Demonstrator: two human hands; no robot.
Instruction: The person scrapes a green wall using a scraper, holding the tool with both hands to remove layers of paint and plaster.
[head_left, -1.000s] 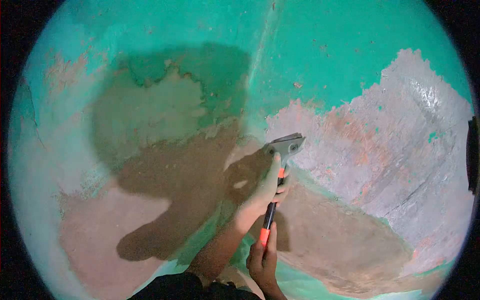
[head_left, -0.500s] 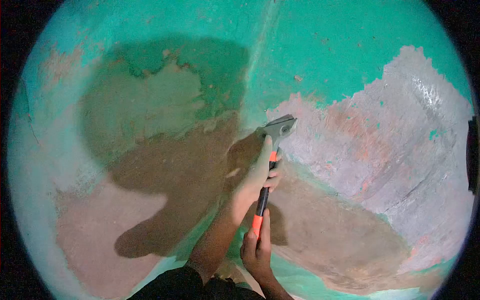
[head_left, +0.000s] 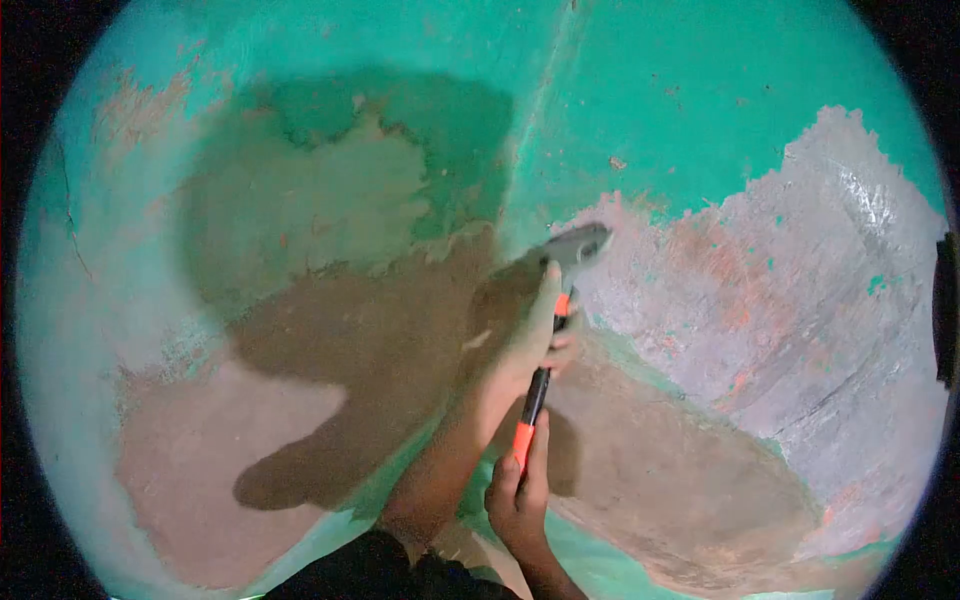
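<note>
A long-handled scraper point(head_left: 538, 388) with a black and orange handle and a grey head lies at a slant against the wall point(head_left: 690, 90). My left hand point(head_left: 530, 345) wraps the upper handle, its thumb stretched along it just below the head. Lower down, my right hand point(head_left: 520, 505) grips the orange end section, fingers closed round it. The scraper's head is smeared by motion and meets the border between green paint and a bare greyish patch point(head_left: 680, 290). Part of the left fingers is hidden behind the handle.
Brown and pinkish bare areas point(head_left: 660, 450) show lower on the wall, edged by peeling green paint. A large shadow point(head_left: 350, 310) falls across the left half. At the far right edge stands a dark object point(head_left: 944, 310). A black sleeve point(head_left: 350, 570) covers my left upper arm.
The scraper's head has slid slightly upward along the wall, with both hands staying closed on the handle. The whole view has shifted a little, so the wall appears further right.
</note>
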